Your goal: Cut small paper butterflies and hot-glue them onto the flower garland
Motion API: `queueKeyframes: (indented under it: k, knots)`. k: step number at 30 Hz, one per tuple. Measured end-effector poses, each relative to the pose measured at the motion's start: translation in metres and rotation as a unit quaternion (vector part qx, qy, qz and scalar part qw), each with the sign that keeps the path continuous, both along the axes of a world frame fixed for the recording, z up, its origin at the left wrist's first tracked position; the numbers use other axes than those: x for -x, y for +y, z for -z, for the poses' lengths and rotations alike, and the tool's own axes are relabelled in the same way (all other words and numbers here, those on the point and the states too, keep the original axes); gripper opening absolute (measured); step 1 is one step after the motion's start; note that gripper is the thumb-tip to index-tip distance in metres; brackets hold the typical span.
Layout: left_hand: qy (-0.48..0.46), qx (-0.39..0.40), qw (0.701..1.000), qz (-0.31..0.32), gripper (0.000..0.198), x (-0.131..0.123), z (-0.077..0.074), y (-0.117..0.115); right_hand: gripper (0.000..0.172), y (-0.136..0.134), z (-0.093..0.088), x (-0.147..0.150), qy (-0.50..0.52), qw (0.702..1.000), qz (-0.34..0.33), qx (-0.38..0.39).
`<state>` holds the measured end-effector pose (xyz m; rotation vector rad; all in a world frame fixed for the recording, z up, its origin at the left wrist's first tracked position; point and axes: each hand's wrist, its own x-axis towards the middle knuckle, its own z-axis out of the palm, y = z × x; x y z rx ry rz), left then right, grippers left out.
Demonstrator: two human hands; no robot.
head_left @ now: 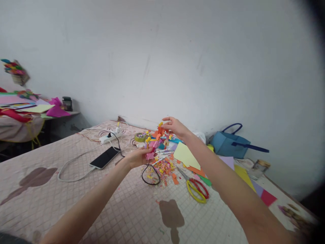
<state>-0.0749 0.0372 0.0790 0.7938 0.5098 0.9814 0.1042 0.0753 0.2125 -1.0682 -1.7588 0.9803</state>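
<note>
My left hand (137, 157) is closed on a pink paper flower (151, 149) with yellow bits at its top. Up and to the right, my right hand (175, 126) pinches an orange paper flower (158, 131) with a yellow middle; the fingertips partly hide the grip. The two flowers are close together, and I cannot tell whether they touch. Beneath the hands lies a pile of small colored paper scraps (164, 169). Scissors (196, 188) with one red and one yellow handle rest to the right of the scraps. A pale yellow paper sheet (186, 156) lies under my right forearm.
Left of my left hand, a phone (105, 158) lies plugged into a white cable near a power strip (111, 137). A roll of tape (139, 137) is behind the flowers. A blue bag (230, 144) and a glass jar (259, 169) stand at the right, by the wall.
</note>
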Motion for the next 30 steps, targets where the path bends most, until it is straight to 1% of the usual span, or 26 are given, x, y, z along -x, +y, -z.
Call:
queueKeyframes:
  k: [4,6,8,10,11,13,14,16,18,20,23,26,30]
  knots:
    - [-0.002,0.0,1.0,-0.012,0.012,0.002,0.001,0.002,0.033,0.001,0.002,0.0,0.033,0.999,0.015,-0.021]
    - [-0.001,0.0,1.0,-0.018,0.011,0.005,0.002,0.003,0.031,0.0,0.005,-0.002,0.062,0.996,0.044,-0.046]
    - [-0.002,-0.002,1.0,-0.028,0.012,0.008,0.001,0.004,0.03,-0.005,0.015,-0.007,0.106,0.987,0.09,-0.082]
    - [-0.002,-0.003,0.999,-0.038,0.013,0.012,0.001,0.004,0.032,-0.013,0.034,-0.012,0.156,0.97,0.145,-0.112]
    - [-0.001,-0.003,0.999,-0.042,0.013,0.013,0.0,0.003,0.034,-0.017,0.048,-0.014,0.178,0.962,0.17,-0.115]
    - [0.002,-0.003,0.999,-0.048,0.013,0.015,-0.001,0.002,0.037,-0.026,0.082,-0.015,0.204,0.956,0.194,-0.089]
    - [0.004,-0.003,0.999,-0.051,0.012,0.015,-0.002,0.002,0.037,-0.03,0.098,-0.014,0.209,0.957,0.192,-0.064]
    - [0.006,-0.005,0.998,-0.055,0.011,0.015,-0.003,0.001,0.034,-0.034,0.127,-0.009,0.209,0.964,0.162,-0.006]
    - [0.009,-0.008,0.998,-0.056,0.009,0.014,-0.004,-0.001,0.027,-0.035,0.145,-0.001,0.198,0.971,0.124,0.044]
    - [0.012,-0.01,0.998,-0.055,0.009,0.013,-0.006,-0.003,0.024,-0.033,0.151,0.007,0.182,0.976,0.087,0.084]
    - [0.015,-0.012,0.998,-0.053,0.01,0.012,-0.007,-0.006,0.024,-0.029,0.15,0.015,0.167,0.977,0.062,0.119]
    - [0.015,-0.012,0.998,-0.052,0.008,0.012,-0.006,-0.007,0.024,-0.028,0.156,0.016,0.171,0.974,0.067,0.129]
    - [0.008,-0.008,0.998,-0.064,0.007,0.012,-0.005,-0.006,0.019,-0.032,0.174,0.01,0.196,0.969,0.083,0.122]
